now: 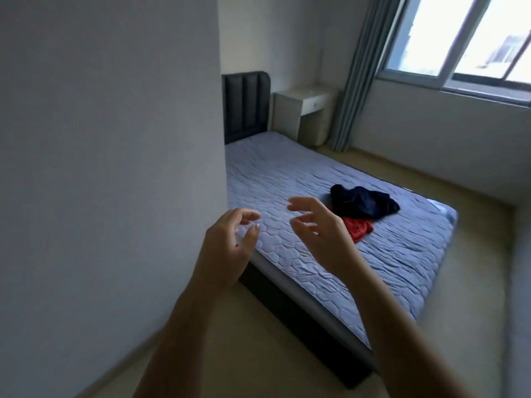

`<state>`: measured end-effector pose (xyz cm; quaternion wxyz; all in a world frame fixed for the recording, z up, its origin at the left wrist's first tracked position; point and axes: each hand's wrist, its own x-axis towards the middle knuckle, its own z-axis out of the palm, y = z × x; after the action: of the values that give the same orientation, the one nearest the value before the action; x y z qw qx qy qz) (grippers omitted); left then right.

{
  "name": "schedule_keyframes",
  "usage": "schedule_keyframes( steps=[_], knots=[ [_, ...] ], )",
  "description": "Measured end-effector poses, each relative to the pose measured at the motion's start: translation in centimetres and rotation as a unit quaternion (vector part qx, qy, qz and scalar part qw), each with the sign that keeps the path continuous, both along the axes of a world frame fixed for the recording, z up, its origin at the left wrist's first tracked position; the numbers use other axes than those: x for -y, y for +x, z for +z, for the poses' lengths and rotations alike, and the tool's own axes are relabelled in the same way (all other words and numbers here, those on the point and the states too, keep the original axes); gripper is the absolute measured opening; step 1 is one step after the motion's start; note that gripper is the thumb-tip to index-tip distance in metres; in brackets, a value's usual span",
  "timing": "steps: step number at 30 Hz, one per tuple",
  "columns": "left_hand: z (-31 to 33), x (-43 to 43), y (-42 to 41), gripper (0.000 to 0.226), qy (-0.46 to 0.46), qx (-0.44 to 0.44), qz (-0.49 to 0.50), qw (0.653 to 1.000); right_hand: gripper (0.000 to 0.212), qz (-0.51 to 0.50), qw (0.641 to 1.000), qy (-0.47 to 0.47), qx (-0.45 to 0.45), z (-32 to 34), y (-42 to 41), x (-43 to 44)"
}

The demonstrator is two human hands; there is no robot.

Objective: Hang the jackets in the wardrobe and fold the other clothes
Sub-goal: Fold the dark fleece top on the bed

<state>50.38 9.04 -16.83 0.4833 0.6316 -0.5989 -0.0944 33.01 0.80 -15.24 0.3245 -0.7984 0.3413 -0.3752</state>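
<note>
Navy garment (363, 203) lies crumpled on the bed (287, 173), toward the foot end. A red garment (359, 228) lies partly under its near edge and touches it. The navy one is too bunched to tell whether it is a jacket. Your left hand (227, 242) and your right hand (319, 225) are both raised in front of you, near the corner of the bed. The fingers are loosely curved and nothing is in them. They touch no cloth. The right hand is nearer to the pile, and the left is close to the wall (109, 139). No wardrobe is in view.

It seems you are at the step of fetching the next piece. For the next move, come closer to the bed and reach to the navy garment first, because it lies on top. Lift it free so that the red one does not come with it, then open it out. If it is a jacket, it goes to the wardrobe. If not, you may fold it on the bed.
</note>
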Motion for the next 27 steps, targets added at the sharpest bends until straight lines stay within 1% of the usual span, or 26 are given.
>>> schedule_keyframes(
  steps=[3, 5, 8, 12, 15, 17, 19, 22, 24, 27],
  knots=[
    [-1.2, 8.5, -0.6, 0.017, 0.009, -0.013, -0.075, 0.997, 0.033, -0.08, 0.996, 0.026, 0.0, -1.4, -1.5, 6.3],
    [-1.8, 13.9, -0.8, 0.017, 0.017, -0.014, -0.112, 0.993, 0.033, -0.132, 0.99, 0.054, -0.007, -2.2, -2.4, 10.3],
    [-2.8, 21.7, -1.8, 0.015, 0.038, -0.014, -0.159, 0.986, 0.033, -0.19, 0.979, 0.07, -0.028, -3.3, -4.2, 15.8],
    [-5.5, 31.4, -4.9, 0.013, 0.11, -0.027, -0.207, 0.972, 0.032, -0.28, 0.954, 0.097, -0.053, -6.4, -8.3, 22.3],
    [-8.6, 38.9, -7.7, 0.01, 0.181, -0.028, -0.232, 0.955, 0.034, -0.321, 0.935, 0.127, -0.079, -10.1, -11.6, 28.5],
    [-11.4, 44.4, -9.6, 0.011, 0.212, -0.013, -0.244, 0.946, 0.041, -0.334, 0.923, 0.155, -0.111, -13.5, -13.3, 33.6],
    [-15.1, 50.3, -11.0, 0.013, 0.24, 0.003, -0.246, 0.939, 0.053, -0.338, 0.911, 0.186, -0.146, -17.9, -14.5, 39.4],
    [-22.3, 59.9, -12.5, 0.027, 0.27, 0.033, -0.225, 0.936, 0.073, -0.324, 0.902, 0.213, -0.192, -25.6, -15.6, 48.9],
    [-27.6, 66.1, -13.5, 0.034, 0.276, 0.049, -0.204, 0.938, 0.083, -0.322, 0.897, 0.213, -0.218, -30.9, -16.2, 54.9],
    [-35.1, 74.5, -15.2, 0.042, 0.282, 0.071, -0.195, 0.937, 0.091, -0.356, 0.882, 0.208, -0.228, -39.1, -16.9, 62.1]
  ],
)
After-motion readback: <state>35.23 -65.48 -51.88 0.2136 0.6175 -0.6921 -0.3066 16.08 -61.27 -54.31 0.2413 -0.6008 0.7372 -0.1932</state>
